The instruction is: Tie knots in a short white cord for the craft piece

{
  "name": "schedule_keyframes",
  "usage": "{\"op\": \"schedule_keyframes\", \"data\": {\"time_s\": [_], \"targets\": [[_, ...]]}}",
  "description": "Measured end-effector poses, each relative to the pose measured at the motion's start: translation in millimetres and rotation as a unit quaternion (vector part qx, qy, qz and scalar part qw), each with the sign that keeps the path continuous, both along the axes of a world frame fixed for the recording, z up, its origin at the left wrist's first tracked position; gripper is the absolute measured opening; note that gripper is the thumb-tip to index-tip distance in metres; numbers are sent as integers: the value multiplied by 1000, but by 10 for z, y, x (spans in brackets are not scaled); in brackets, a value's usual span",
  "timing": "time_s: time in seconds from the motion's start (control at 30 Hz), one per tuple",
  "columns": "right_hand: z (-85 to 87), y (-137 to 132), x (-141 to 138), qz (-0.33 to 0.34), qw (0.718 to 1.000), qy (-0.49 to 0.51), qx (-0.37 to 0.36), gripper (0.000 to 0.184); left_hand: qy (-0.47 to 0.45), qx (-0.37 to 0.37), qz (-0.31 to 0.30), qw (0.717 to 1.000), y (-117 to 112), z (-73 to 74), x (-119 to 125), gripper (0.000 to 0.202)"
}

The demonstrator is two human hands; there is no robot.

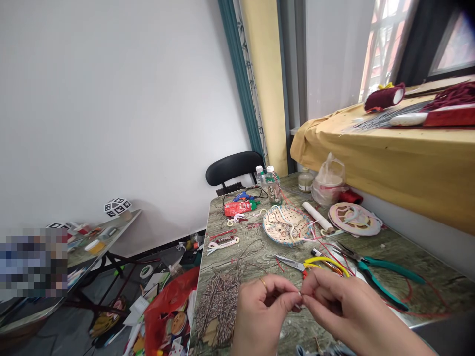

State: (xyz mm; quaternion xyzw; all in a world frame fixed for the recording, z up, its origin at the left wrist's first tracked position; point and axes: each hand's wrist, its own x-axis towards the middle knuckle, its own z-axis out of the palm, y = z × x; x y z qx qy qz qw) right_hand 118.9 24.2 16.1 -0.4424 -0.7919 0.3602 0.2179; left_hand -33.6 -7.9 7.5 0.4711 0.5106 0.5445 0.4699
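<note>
My left hand (pixel 261 309) and my right hand (pixel 343 309) meet fingertip to fingertip low over the table (pixel 371 247). Both pinch something small and thin between thumb and forefinger; I cannot make out what it is. A ring shows on my left hand. Just beyond my fingers lie yellow-handled scissors (pixel 315 262) and teal-handled pliers (pixel 378 274). A bundle of grey-brown twine (pixel 218 301) lies left of my left hand. Red cords (pixel 326 244) trail across the table to a small woven basket (pixel 285 225).
Two water bottles (pixel 272 185), a red glue tube (pixel 241 206), a plastic bag (pixel 328 180) and a round pink tray (pixel 354 218) stand farther back. A black chair (pixel 233 168) sits behind the table. A yellow-covered ledge (pixel 408 158) runs on the right. Cluttered floor and another table lie left.
</note>
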Motion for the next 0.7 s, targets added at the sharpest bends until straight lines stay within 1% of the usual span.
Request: {"op": "schedule_keyframes", "data": {"time_s": [0.07, 0.17, 0.3, 0.4, 0.53, 0.6, 0.63, 0.7], "targets": [[4, 1, 31, 12, 999, 15, -36, 17, 89, 39, 10, 995, -9, -23, -4, 9], [34, 3, 74, 27, 996, 51, -72, 24, 214, 124, 28, 969, -9, -91, -6, 11], [68, 12, 105, 26, 994, 73, -83, 30, 316, 272, 50, 907, 25, -195, 17, 15], [80, 22, 119, 16, 992, 77, -100, 32, 362, 346, 78, 862, 49, -229, 50, 17], [93, 23, 145, 21, 986, 101, -131, 33, 394, 384, 106, 828, 53, -217, 82, 20], [82, 22, 159, 26, 981, 115, -151, 35, 407, 398, 108, 815, 47, -208, 83, 23], [68, 26, 166, 26, 980, 120, -159, 35, 409, 400, 109, 813, 42, -207, 80, 24], [29, 44, 176, -1, 982, 123, -144, 33, 397, 385, 114, 825, 31, -212, 67, 23]]}}
